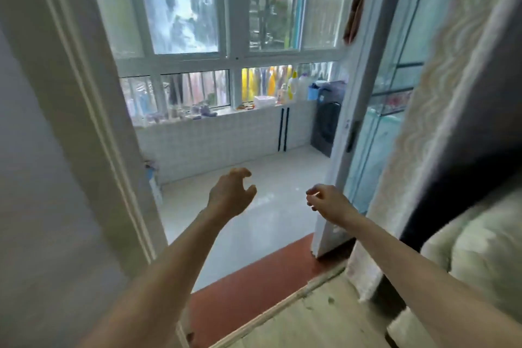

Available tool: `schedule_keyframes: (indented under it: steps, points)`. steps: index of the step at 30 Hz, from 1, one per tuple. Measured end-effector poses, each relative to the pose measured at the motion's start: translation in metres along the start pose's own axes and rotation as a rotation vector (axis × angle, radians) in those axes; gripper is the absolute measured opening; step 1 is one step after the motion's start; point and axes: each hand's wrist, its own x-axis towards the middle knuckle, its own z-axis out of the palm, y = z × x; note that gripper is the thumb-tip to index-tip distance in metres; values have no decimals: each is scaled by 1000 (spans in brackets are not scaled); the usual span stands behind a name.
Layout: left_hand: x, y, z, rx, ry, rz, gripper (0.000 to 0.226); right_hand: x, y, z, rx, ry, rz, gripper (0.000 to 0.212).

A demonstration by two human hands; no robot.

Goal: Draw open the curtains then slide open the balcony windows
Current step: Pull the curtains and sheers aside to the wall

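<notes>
Head view: both arms are stretched forward over the doorway threshold (254, 285), hands empty. Left hand (230, 195) fingers (243, 172) curled loose and apart, holding nothing. Right hand (329, 200) fingers loosely bent, thumb and forefinger close but nothing between them; it sits just beside the lower edge of the sliding door frame (343, 133), contact unclear. Sliding door panel is at the right of the opening, and the gap to the balcony is clear from the left jamb (93, 93) across. Curtain (440, 110) is bunched at the right, past the door panel, hanging to the floor. Balcony windows (226, 8) at the far wall, above a tiled ledge (214, 133) crowded with bottles (282, 87). Dark washing machine (329, 121) in the far right corner of the balcony floor.
</notes>
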Motion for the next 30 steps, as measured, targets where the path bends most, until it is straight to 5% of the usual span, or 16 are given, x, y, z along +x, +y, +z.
schedule_keyframes:
  steps: [12,20,25,30]
  points:
    - [199,228,169,-112,-182,526,75,77,166,-204,10,564,316,39]
    - [343,330,239,-270,-340,678,129,181,203,-286,-88,1087,398,91]
    - [377,373,281,-322,-402,699,141,238,214,-321,-198,1196,304,113]
    - [407,422,322,-373,-392,675,149,300,232,-374,80,1177,267,132]
